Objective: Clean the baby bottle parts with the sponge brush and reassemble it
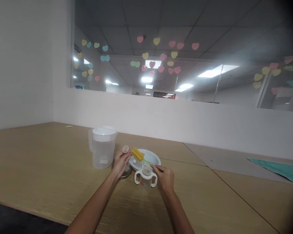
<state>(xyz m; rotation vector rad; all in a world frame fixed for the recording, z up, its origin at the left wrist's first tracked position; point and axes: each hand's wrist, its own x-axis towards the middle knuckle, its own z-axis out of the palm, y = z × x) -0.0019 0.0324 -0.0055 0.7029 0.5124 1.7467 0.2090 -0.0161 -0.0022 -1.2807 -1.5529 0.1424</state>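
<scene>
Between the fingers of my left hand (121, 164) is a small, pale round bottle part (125, 149), perhaps a cap or nipple ring. My right hand (164, 175) grips the thin green handle of a bottle brush (138, 154), whose yellow sponge head points left, close to my left fingertips. Just below the brush stands a clear baby bottle (145, 182) with two white side handles, upright and without a lid. Behind it sits a white bowl (155, 156) with something clear in it. A round metal dish (126, 175) lies partly hidden under my left hand.
A translucent lidded pitcher (104, 151) stands left of my left hand. A teal cloth (280, 169) lies at the far right of the wooden table (51, 169). At the back, a white wall (136, 112) rises to a window with heart-shaped notes.
</scene>
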